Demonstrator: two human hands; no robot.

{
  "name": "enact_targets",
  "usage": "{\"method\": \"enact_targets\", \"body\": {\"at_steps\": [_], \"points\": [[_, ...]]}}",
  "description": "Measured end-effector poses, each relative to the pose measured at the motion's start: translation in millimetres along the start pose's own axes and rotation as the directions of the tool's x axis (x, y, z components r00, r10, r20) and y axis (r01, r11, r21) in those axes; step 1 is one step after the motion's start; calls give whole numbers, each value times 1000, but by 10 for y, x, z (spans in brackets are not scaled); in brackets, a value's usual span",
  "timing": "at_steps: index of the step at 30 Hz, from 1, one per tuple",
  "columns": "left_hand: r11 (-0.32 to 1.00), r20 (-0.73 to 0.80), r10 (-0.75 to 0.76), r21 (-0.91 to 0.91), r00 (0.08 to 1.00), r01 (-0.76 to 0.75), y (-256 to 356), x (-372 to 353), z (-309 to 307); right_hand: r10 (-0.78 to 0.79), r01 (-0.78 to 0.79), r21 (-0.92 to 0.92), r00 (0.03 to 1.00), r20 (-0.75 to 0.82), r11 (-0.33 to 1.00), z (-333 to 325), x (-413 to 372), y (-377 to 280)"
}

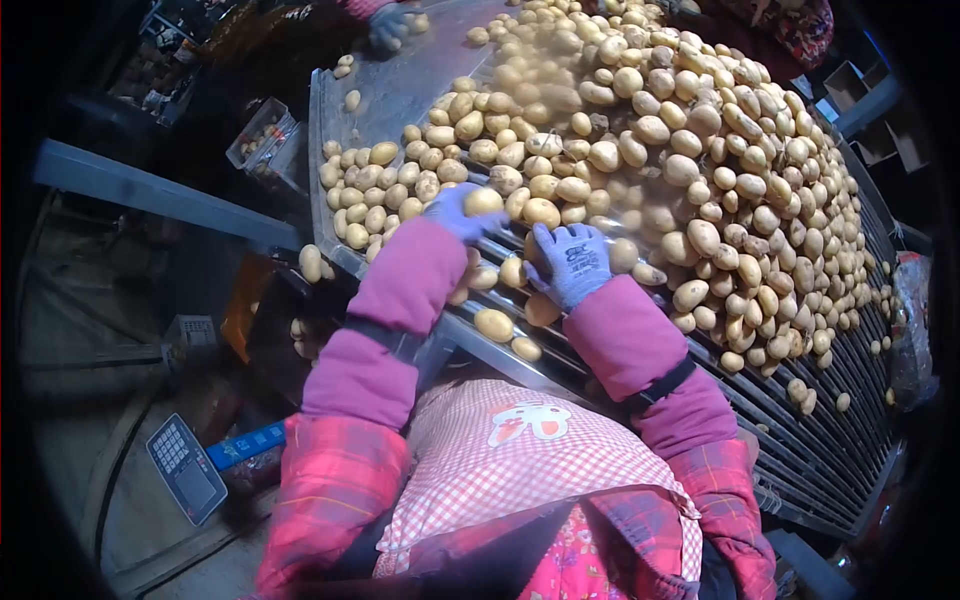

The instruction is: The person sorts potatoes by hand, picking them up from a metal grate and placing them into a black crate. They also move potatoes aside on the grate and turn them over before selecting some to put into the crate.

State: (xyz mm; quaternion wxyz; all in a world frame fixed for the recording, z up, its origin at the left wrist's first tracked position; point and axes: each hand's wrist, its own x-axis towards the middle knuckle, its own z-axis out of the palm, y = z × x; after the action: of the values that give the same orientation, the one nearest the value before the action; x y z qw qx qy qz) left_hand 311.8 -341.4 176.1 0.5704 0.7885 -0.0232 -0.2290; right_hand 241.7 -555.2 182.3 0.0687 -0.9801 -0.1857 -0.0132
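Observation:
My left hand (pixel 455 213), in a purple glove, is closed around a pale yellow potato (pixel 483 202) at the near edge of the pile. To its right, my right hand (pixel 574 262), in a matching glove with dark print on its back, curls over another potato (pixel 535 247) that its fingers partly hide. A heap of potatoes (pixel 690 140) spreads from in front of both hands to the far right. A few loose potatoes (pixel 493 324) rest just below my hands on the dark bars (pixel 800 455) of the sorting table.
A metal rim (pixel 318 150) borders the table on the left. Beyond it stand a plastic bin (pixel 262 135) with potatoes and a scale display (pixel 187 468). Another person's gloved hand (pixel 390 27) is at the far edge. A clear plastic bag (pixel 912 325) hangs at the right.

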Motion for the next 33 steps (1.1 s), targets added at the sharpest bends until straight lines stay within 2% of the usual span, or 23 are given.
{"method": "enact_targets", "body": {"at_steps": [1, 2, 3, 4, 5, 6, 8, 10, 11, 12, 14, 15, 16, 18, 19, 20, 21, 22, 24, 28, 30, 31, 33], "points": [[944, -52, -111, -317, 993, 89, 52, -168, -33, 16, -14, -42, 999, 52, 999, 36, 36, -45], [755, 15, -109, -649, 994, 92, 27, -312, -12, 6, -3, -45, 998, 59, 999, 76, 58, -71], [455, 82, -106, -882, 991, 121, 1, -458, 9, 3, -2, -9, 998, 60, 1000, 110, 90, -67], [143, 44, -80, -988, 996, 55, -40, -504, 70, -2, 0, 26, 998, 60, 1000, 150, 126, -60], [6, 135, -94, -991, 986, 136, -148, -529, 28, -6, 6, 50, 1000, 7, 999, 210, 129, -48], [-13, 144, -29, -989, 989, 144, -379, -499, 23, -4, 9, 72, 998, -61, 997, 260, 113, -33], [21, 202, -84, -979, 976, 205, -300, -609, 40, -18, 19, 137, 1000, -7, 990, 150, 107, -2], [83, 269, -21, -959, 963, 270, -329, -579, 53, 86, -102, 365, 994, 60, 926, 153, 157, 128], [143, 320, 45, -940, 946, 311, -386, -554, 54, 296, -309, 693, 944, 142, 651, 252, 207, 125], [207, 374, 106, -915, 921, 347, -439, -527, 48, 377, -302, 783, 921, 94, 544, 326, 287, 179], [218, 406, 104, -900, 908, 377, -334, -571, 8, 394, -210, 719, 914, -97, 663, 179, 439, -4], [191, 388, 96, -911, 917, 366, -291, -589, 4, 339, -170, 816, 940, -34, 553, 29, 437, -174], [40, 308, -120, -948, 944, 314, -292, -575, 77, 253, -155, 836, 967, 20, 526, -100, 435, -340], [207, 235, -144, -943, 961, 262, -247, -612, -71, 194, -78, 947, 981, 17, 312, 238, 550, -103], [84, 272, -99, -956, 957, 281, -285, -583, -112, 307, -132, 883, 952, -15, 451, 152, 578, 9], [43, 282, -55, -958, 958, 284, -288, -561, -150, 381, -218, 629, 915, -135, 746, 333, 600, 182], [-28, 293, -87, -956, 952, 292, -394, -453, -157, 312, -303, 453, 948, 58, 839, 342, 598, 279], [-97, 306, -116, -950, 945, 296, -507, -376, -160, 245, -273, 116, 947, 208, 955, 177, 607, 163], [-65, 201, -117, -979, 973, 194, -186, -592, -302, 271, -276, -19, 925, 268, 961, 88, 628, -79], [-82, 103, -50, -992, 993, 99, -387, -419, -282, 394, -352, -194, 881, 263, 916, 283, 796, -189], [-237, 161, 2, -959, 987, 157, -557, -315, -263, 379, -338, -201, 897, 228, 920, 444, 828, -37], [-207, -13, -19, -978, 1000, -16, -427, -452, -295, 366, -403, 157, 905, 218, 902, 745, 841, 320], [-167, -47, 108, -986, 993, -29, -524, -448, -298, 417, -408, 767, 886, 202, 495, 571, 879, 264]]}}
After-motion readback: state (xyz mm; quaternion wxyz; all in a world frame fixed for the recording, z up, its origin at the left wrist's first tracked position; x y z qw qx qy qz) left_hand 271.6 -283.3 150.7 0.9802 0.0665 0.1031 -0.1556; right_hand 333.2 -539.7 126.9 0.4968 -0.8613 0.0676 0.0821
